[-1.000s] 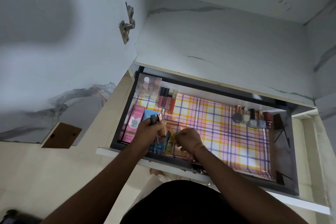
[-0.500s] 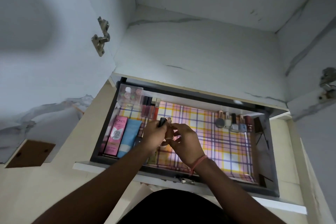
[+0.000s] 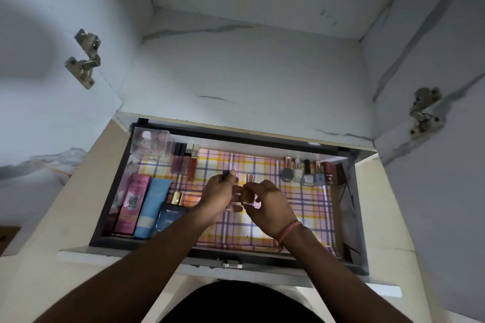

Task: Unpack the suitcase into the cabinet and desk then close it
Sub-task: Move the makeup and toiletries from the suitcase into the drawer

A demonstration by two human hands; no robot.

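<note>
An open cabinet drawer [image 3: 351, 207] with a plaid liner holds cosmetics. Both my hands are over its middle. My left hand [image 3: 220, 195] grips small cosmetic bottles, a dark cap [image 3: 225, 172] showing above the fingers. My right hand [image 3: 265, 204] pinches a small clear bottle [image 3: 250, 178] right beside the left hand. At the drawer's left lie a pink Pond's box [image 3: 132, 204], a blue tube [image 3: 151, 207] and a dark blue perfume bottle [image 3: 172, 214]. The suitcase is out of view.
Lip gloss tubes [image 3: 183, 160] and a clear palette [image 3: 152, 143] sit at the drawer's back left; a row of nail polish bottles [image 3: 307, 174] stands at the back right. The cabinet shelf [image 3: 249, 81] above is bare. Open doors with hinges [image 3: 84, 60] flank both sides.
My view has tilted up and shifted left. Both hands moved from the drawer's front left toward its middle, and my right hand has taken hold of a small clear bottle next to my left hand.
</note>
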